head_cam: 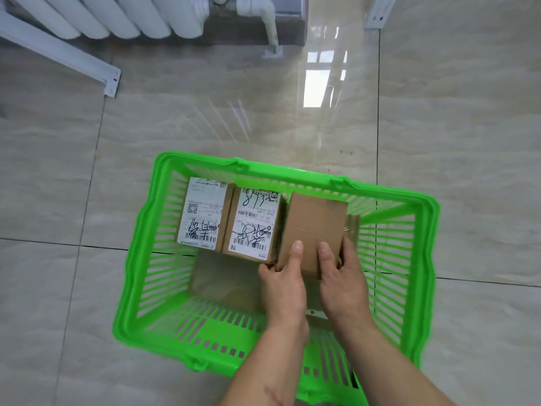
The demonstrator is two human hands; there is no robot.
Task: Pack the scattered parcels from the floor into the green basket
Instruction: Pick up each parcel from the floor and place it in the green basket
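The green basket (137, 250) stands on the tiled floor in the lower middle of the head view. Inside it, two cardboard parcels with white labels lie side by side: the left one (202, 213) and the middle one (254, 224). A plain brown parcel (314, 227) sits at their right, tilted, held at its near end by both hands. My left hand (285, 276) grips its near left corner, thumb on top. My right hand (342, 276) grips its near right edge. Another flat brown parcel (225, 282) lies lower in the basket, partly hidden.
A white radiator (102, 16) and its pipe (269, 22) run along the far wall. A white metal bracket (64, 55) lies on the floor at the far left, another (377, 13) at the far right. Glossy tiles surround the basket.
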